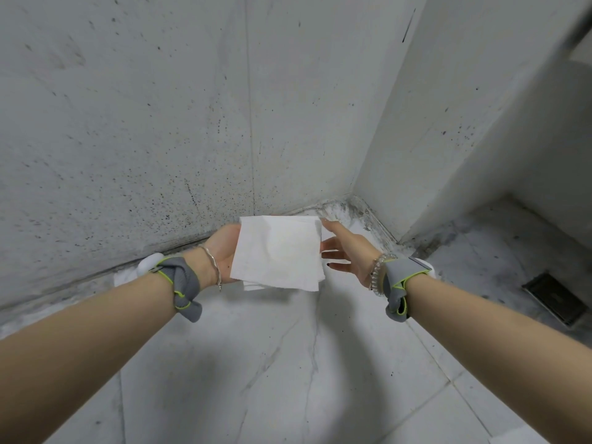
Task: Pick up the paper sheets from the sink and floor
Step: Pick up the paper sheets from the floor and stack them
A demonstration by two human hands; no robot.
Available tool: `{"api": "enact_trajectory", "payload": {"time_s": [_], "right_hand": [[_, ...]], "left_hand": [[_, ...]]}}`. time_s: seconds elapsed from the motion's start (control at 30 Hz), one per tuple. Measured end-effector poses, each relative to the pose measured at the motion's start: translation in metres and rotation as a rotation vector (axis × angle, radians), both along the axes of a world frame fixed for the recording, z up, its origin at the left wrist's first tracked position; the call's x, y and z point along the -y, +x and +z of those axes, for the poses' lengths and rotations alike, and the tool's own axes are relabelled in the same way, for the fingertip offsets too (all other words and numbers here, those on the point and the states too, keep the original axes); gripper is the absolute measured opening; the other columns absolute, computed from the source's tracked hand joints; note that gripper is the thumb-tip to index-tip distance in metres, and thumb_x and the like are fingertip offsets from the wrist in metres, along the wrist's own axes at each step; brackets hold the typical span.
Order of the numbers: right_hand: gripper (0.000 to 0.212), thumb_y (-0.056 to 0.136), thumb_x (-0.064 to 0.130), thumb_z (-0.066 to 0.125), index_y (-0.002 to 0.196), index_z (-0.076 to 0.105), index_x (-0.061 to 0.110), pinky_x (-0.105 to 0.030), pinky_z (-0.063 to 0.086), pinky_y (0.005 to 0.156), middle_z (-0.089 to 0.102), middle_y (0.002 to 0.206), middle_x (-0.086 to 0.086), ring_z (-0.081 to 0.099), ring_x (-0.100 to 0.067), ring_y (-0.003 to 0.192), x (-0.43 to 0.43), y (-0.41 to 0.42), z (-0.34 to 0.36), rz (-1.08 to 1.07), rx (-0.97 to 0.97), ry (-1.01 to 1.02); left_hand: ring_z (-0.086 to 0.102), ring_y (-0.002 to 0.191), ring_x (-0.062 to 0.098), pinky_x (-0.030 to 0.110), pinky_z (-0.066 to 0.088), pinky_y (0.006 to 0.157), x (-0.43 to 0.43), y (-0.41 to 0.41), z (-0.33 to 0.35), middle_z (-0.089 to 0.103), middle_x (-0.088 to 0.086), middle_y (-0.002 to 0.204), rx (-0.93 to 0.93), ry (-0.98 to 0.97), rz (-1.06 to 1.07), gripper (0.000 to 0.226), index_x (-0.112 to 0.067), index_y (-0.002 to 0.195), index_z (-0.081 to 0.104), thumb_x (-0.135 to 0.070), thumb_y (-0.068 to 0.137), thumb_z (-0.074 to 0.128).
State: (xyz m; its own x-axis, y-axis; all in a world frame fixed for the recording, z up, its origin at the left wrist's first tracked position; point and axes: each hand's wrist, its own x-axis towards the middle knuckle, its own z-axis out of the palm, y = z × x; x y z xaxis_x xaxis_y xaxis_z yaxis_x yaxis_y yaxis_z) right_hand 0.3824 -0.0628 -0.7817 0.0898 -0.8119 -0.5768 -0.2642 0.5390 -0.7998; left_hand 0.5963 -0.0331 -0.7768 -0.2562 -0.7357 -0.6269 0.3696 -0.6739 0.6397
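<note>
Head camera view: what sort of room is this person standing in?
Probably a bathroom or wet room: a grated floor drain set in marbled floor tiles, speckled tiled walls, dark grime in the corner.

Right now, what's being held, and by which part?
Paper sheets, lying on the left hand by their left side; its fingers are hidden. The right hand, open, grips nothing.

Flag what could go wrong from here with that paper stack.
1. The paper sheets lie over the left hand, fingers hidden; lower sheets poke out unevenly, so one may slip free.
2. The right hand is open beside them, gripping nothing.
3. A white scrap on the floor behind the left wrist, maybe another sheet, could be missed.
</note>
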Motion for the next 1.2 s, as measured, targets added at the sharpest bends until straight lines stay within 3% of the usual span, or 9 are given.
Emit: {"api": "enact_trajectory", "payload": {"time_s": [0.13,0.33,0.43,0.57,0.73,0.87,0.97,1.1,1.2], "right_hand": [[0.031,0.081,0.045,0.068,0.094,0.068,0.018,-0.029,0.049,0.088,0.069,0.100,0.002,0.062,-0.013,0.095,0.002,0.001,-0.005,0.015,0.090,-0.021],[0.014,0.080,0.029,0.073,0.077,0.067,0.017,-0.028,0.051,0.088,0.069,0.084,0.004,0.062,-0.009,0.080,0.003,0.000,-0.007,-0.058,0.135,-0.082],[0.013,0.082,0.025,0.072,0.080,0.066,0.014,-0.029,0.053,0.090,0.070,0.088,-0.003,0.064,-0.016,0.082,0.004,0.000,-0.007,-0.101,0.168,-0.092],[0.011,0.084,0.018,0.069,0.085,0.061,0.010,-0.026,0.056,0.078,0.069,0.085,-0.005,0.064,-0.020,0.074,0.001,0.001,-0.001,-0.165,0.274,-0.075],[0.048,0.078,0.021,0.076,0.119,0.051,0.012,-0.030,0.057,0.066,0.068,0.100,-0.008,0.066,-0.021,0.076,0.000,0.002,-0.004,-0.179,0.318,0.026],[0.054,0.080,0.008,0.073,0.126,0.047,0.017,-0.033,0.058,0.069,0.063,0.109,-0.009,0.065,-0.020,0.080,0.000,-0.002,-0.008,-0.195,0.292,0.020],[0.053,0.080,0.007,0.072,0.126,0.049,0.019,-0.032,0.058,0.068,0.061,0.113,-0.007,0.064,-0.018,0.078,0.001,-0.004,-0.017,-0.187,0.228,-0.036],[0.043,0.082,0.013,0.071,0.121,0.053,0.018,-0.032,0.058,0.068,0.065,0.101,-0.002,0.065,-0.016,0.076,0.003,-0.004,-0.034,-0.194,0.213,-0.021],[0.024,0.084,0.026,0.070,0.104,0.062,0.015,-0.031,0.054,0.072,0.067,0.088,-0.002,0.064,-0.017,0.074,0.006,-0.001,-0.050,-0.209,0.178,0.018]], "left_hand": [[0.070,0.058,0.025,0.035,0.058,0.051,0.000,0.001,-0.002,0.073,0.009,0.070,0.001,0.013,-0.004,0.051,-0.010,0.076,0.073,-0.024,0.098,0.029],[0.072,0.071,0.028,0.043,0.058,0.064,0.001,0.000,-0.005,0.071,0.013,0.090,0.022,0.030,-0.013,0.040,-0.006,0.095,0.068,-0.021,0.096,0.030],[0.073,0.073,0.028,0.044,0.058,0.065,0.004,0.001,-0.009,0.074,0.014,0.087,-0.018,0.033,-0.014,0.050,-0.004,0.084,0.075,-0.021,0.096,0.029],[0.073,0.073,0.028,0.043,0.059,0.064,0.004,0.000,-0.009,0.074,0.013,0.086,-0.055,0.027,-0.050,0.056,-0.004,0.080,0.077,-0.022,0.097,0.027],[0.073,0.077,0.029,0.044,0.058,0.066,0.005,-0.001,-0.006,0.074,0.014,0.090,-0.086,0.017,-0.097,0.055,-0.003,0.085,0.076,-0.026,0.097,0.028],[0.072,0.080,0.031,0.044,0.058,0.071,0.006,-0.001,-0.008,0.073,0.016,0.093,-0.182,0.036,-0.069,0.069,-0.004,0.087,0.076,-0.052,0.091,0.026],[0.069,0.094,0.034,0.046,0.055,0.083,0.010,-0.003,-0.017,0.070,0.018,0.108,-0.184,0.072,-0.121,0.092,-0.005,0.104,0.072,-0.080,0.078,0.025],[0.073,0.079,0.023,0.039,0.058,0.076,0.016,-0.013,-0.039,0.075,0.009,0.092,0.051,0.083,-0.106,0.051,-0.010,0.117,0.062,-0.051,0.092,0.044],[0.072,0.075,0.021,0.037,0.054,0.078,0.019,-0.015,-0.055,0.072,0.009,0.102,0.099,0.127,-0.047,0.039,-0.010,0.118,0.059,-0.038,0.095,0.046]]}}
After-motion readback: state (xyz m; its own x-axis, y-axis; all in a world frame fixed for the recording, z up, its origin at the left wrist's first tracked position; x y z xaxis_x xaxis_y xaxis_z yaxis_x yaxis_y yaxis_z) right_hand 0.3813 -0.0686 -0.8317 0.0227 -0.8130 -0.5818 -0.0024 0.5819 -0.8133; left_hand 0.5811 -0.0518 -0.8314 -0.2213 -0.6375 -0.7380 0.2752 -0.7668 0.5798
